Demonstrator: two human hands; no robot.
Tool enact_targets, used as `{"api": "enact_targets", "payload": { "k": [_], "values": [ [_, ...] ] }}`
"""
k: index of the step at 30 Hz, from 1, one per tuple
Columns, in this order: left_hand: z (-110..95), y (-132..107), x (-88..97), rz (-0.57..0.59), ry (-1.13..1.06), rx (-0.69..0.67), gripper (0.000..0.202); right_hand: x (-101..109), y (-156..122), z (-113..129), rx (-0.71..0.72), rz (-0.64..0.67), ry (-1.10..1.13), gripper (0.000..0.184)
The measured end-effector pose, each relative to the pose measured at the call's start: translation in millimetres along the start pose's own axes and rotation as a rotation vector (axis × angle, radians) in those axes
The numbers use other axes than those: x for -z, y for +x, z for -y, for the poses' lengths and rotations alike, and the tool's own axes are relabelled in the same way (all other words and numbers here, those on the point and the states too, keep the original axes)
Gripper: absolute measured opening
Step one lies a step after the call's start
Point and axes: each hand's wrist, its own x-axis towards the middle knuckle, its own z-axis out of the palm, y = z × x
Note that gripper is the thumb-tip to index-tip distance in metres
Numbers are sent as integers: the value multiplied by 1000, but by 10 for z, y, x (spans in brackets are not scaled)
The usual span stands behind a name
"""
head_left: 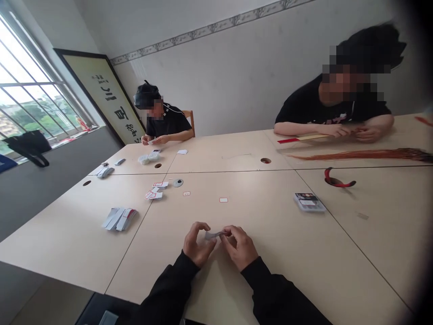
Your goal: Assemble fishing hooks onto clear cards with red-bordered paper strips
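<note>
A small pale strip of paper (pixel 211 235), slightly bent, is held above the table in front of me. My right hand (pixel 241 247) pinches its right end between thumb and fingers. Around its left end curl the thumb and index finger of my left hand (pixel 198 246), with the thumb below and the index finger above. Beyond my hands, a white label with a red border (pixel 223 200) lies flat, and a smaller red-bordered label (pixel 186 193) is to its left.
Stacked paper strips (pixel 119 219) and scattered labels (pixel 156 191) lie left, near a round tape roll (pixel 178 183). A clear plastic box (pixel 309 202) and red-black pliers (pixel 340 183) are right. Two co-workers sit across the table (pixel 270 280), one beside long reddish strands (pixel 365 155).
</note>
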Motion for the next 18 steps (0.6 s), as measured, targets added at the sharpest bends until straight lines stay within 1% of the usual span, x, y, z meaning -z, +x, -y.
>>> {"api": "enact_targets", "payload": {
  "k": [3,5,7,9,12,13,14,15,16,18],
  "values": [
    [58,-19,3,-50,-85,164,15,6,-2,19,-105,-14,61,15],
    [100,-14,-5,-78,-105,227,17,19,1,46,-153,-37,98,18],
    [119,-7,-30,-92,-99,256,14,37,13,67,-185,-49,130,22],
    [112,-11,-65,-104,-62,258,16,66,35,94,-210,-51,168,26],
    [103,-48,-57,-167,5,233,18,162,72,245,-286,-92,228,30],
    [122,-64,-6,-207,28,222,17,211,77,345,-316,-116,254,31],
    [159,-81,84,-264,56,222,17,270,72,472,-344,-126,306,32],
    [212,-97,219,-333,90,235,18,339,54,622,-352,-75,436,33],
    [278,-114,400,-419,138,258,20,416,22,788,-309,57,627,37],
    [424,-148,873,-629,251,398,27,586,-74,1136,-215,200,780,38]
  ]
}}
